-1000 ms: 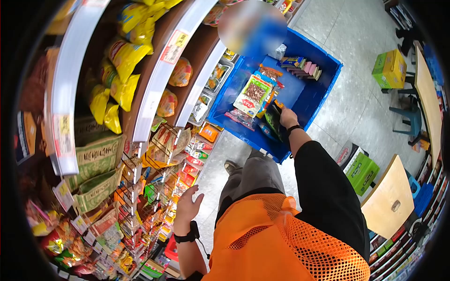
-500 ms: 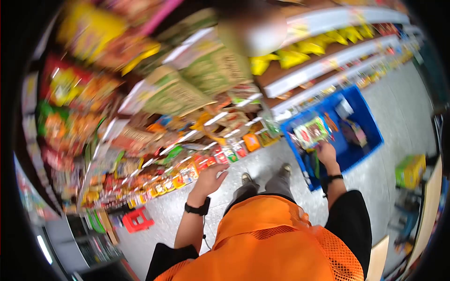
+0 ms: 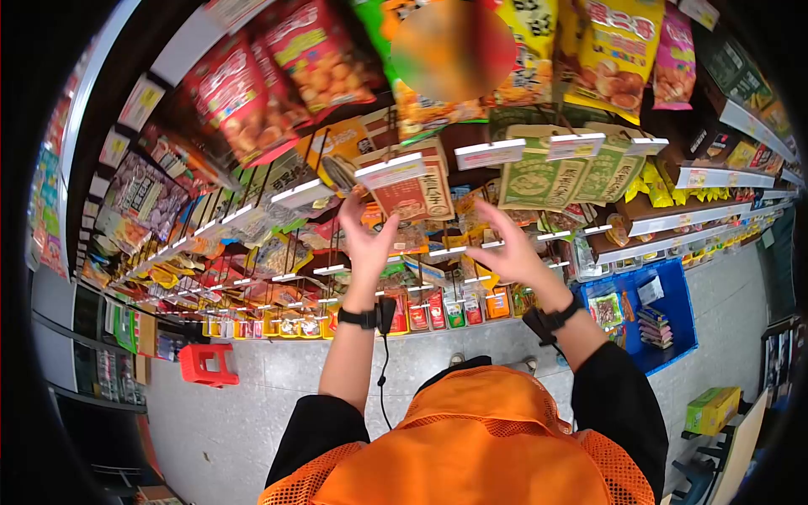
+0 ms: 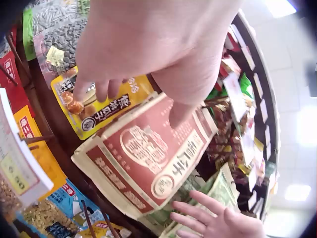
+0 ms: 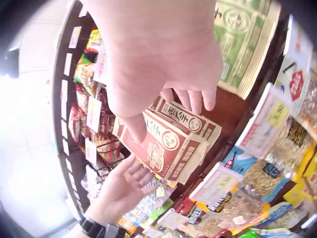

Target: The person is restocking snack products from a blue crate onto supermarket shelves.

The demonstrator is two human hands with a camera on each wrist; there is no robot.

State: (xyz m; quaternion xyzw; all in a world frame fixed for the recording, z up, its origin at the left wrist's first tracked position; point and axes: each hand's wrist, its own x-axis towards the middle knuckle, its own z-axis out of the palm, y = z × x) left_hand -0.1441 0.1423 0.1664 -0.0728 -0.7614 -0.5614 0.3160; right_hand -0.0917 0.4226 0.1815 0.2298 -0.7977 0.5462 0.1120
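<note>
A red and tan paper snack bag (image 3: 412,185) hangs on the rack, and both hands reach up to either side of it. My left hand (image 3: 368,246) is at its left edge with fingers spread. In the left wrist view the left thumb overlaps the face of the bag, and a yellow packet (image 4: 86,119) lies behind the fingers. My right hand (image 3: 513,252) is held off its right side, fingers apart and nothing in them. A second red bag (image 5: 198,121) shows behind the front one in the right wrist view. Green and tan bags (image 3: 539,177) hang to the right.
Hooks with white price tags (image 3: 491,154) stick out from the rack. At the lower right, a blue crate (image 3: 677,349) on the floor holds several packets. A red stool (image 3: 198,366) stands at left, a yellow-green box (image 3: 714,410) at right.
The view has swung round to face the rack. My right hand has left the blue crate and risen to the hanging bags; my left hand has also come up to the red bag.
</note>
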